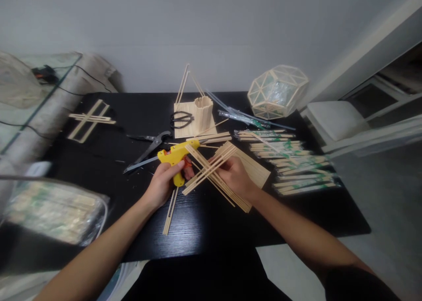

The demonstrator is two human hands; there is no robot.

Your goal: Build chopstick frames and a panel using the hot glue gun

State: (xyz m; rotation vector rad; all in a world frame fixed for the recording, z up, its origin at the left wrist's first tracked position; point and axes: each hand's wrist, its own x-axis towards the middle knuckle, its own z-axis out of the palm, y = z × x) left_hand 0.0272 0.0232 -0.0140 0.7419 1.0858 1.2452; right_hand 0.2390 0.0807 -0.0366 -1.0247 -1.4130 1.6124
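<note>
My left hand is closed round the grip of a yellow glue gun, whose nozzle points right toward a crossed lattice of wooden sticks. On the lattice's right side, my right hand grips the sticks and holds them just above the black table. A flat panel of joined sticks lies under and behind the right hand. Two loose sticks lie below the left hand.
Pliers and black scissors lie behind the gun, by a stick cup. Wrapped chopstick packs fill the right side. A stick polyhedron stands at back right, a stick cross at back left, a plastic bag at left.
</note>
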